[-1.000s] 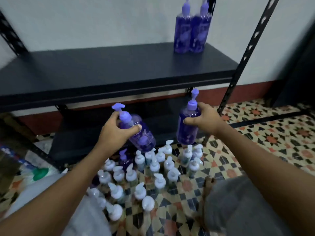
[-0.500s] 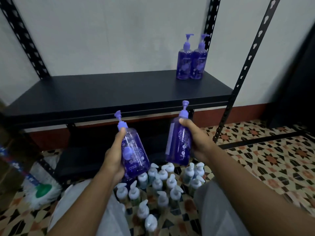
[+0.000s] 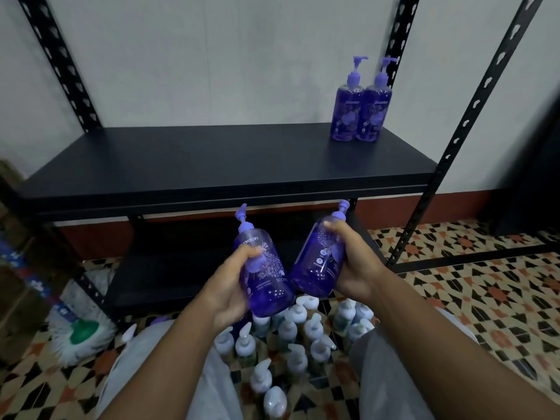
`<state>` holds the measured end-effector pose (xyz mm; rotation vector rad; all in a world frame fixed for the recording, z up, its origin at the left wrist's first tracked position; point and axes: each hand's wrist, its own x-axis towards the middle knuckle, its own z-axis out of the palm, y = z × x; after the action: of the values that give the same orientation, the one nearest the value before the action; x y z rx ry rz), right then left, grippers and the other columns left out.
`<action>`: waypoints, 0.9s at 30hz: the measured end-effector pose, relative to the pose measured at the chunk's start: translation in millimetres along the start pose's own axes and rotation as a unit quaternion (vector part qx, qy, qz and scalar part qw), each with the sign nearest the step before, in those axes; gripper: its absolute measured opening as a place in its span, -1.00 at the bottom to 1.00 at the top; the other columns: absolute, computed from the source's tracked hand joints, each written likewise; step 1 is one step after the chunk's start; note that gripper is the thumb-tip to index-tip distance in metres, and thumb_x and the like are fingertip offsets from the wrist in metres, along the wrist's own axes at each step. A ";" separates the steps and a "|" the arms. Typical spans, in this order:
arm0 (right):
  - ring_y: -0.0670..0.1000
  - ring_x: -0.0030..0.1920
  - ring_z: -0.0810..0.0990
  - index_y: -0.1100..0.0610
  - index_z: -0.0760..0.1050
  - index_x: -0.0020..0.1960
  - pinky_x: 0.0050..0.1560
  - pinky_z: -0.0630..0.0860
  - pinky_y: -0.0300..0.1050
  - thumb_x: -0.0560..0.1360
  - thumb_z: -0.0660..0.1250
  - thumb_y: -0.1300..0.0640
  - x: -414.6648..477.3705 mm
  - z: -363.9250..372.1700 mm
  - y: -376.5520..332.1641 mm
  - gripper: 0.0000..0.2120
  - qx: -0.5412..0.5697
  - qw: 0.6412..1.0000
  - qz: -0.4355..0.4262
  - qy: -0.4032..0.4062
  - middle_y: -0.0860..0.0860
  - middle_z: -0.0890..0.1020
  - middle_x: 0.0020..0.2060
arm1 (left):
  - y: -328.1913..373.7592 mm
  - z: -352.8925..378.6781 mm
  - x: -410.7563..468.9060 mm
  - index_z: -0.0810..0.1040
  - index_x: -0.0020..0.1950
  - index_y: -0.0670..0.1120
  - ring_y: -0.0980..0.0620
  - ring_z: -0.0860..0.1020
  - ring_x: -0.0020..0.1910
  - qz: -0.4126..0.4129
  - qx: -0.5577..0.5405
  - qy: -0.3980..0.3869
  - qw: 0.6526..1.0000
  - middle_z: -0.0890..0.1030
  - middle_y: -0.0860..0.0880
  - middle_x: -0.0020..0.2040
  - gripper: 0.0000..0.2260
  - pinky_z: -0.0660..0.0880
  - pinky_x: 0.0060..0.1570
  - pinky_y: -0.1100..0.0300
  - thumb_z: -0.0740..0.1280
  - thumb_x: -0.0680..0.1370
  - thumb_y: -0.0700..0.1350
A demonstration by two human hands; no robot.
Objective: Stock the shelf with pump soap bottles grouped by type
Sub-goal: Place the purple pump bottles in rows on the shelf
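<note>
Holding two purple pump soap bottles, I have one in each hand: the left bottle (image 3: 263,277) wrapped by my left hand (image 3: 233,286), the right bottle (image 3: 319,262) clamped in my right hand (image 3: 357,265). Both grips are closed around the bodies, fingers across the labels. Against a second ago, both bottles have come up off the floor cluster and now sit level with the front edge of the black shelf (image 3: 212,165), tilted away from each other at the pumps with their bases nearly touching between my palms.

Beyond my right grip, up and to the rear, two matching purple bottles (image 3: 359,107) stand side by side at the shelf's far right corner. That pair marks where the purple group goes, so I judge the next move is lifting both over the edge and setting them just beside it.

Below my grips, white-pump bottles (image 3: 291,338) crowd the patterned floor, unsorted. A mop head (image 3: 78,328) lies well left of my left arm.
</note>
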<state>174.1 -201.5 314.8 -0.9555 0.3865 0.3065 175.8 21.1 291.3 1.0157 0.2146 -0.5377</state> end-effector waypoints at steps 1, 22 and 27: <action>0.13 -0.10 0.66 0.16 0.49 0.17 0.15 0.61 0.18 0.48 0.45 0.09 -0.1 -0.9 0.4 -0.68 -0.014 1.000 -0.003 -0.003 0.12 0.64 -0.14 | -1.5 1.2 0.7 0.53 0.33 -0.22 -0.15 0.68 -0.06 0.005 0.012 0.001 1.000 0.68 -0.21 0.02 -0.50 0.64 -0.05 -0.05 0.45 0.42 -0.08; 0.16 -0.01 0.73 0.14 0.52 0.20 0.09 0.66 0.20 0.48 0.48 -0.05 -13.7 5.5 13.6 -0.60 -0.242 0.959 -0.136 0.062 0.17 0.72 0.03 | -13.4 27.4 9.4 0.52 0.36 -0.08 -0.25 0.66 0.17 0.106 0.073 -0.001 0.992 0.67 -0.23 0.21 -0.66 0.58 0.17 -0.25 0.35 0.59 -0.03; 0.20 -0.05 0.70 0.26 0.58 0.21 0.03 0.67 0.20 0.49 0.47 0.02 -16.2 3.8 -9.8 -0.59 -0.134 0.985 -0.107 0.029 0.25 0.69 -0.01 | 5.2 48.0 16.9 0.53 0.31 -0.12 -0.18 0.70 0.01 0.115 0.098 -0.022 0.988 0.71 -0.20 0.09 -0.63 0.63 -0.04 -0.08 0.39 0.54 -0.02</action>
<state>164.5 -205.1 331.1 -1.2614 0.2968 0.1356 189.3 -23.2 313.2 1.2014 0.0043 -0.3754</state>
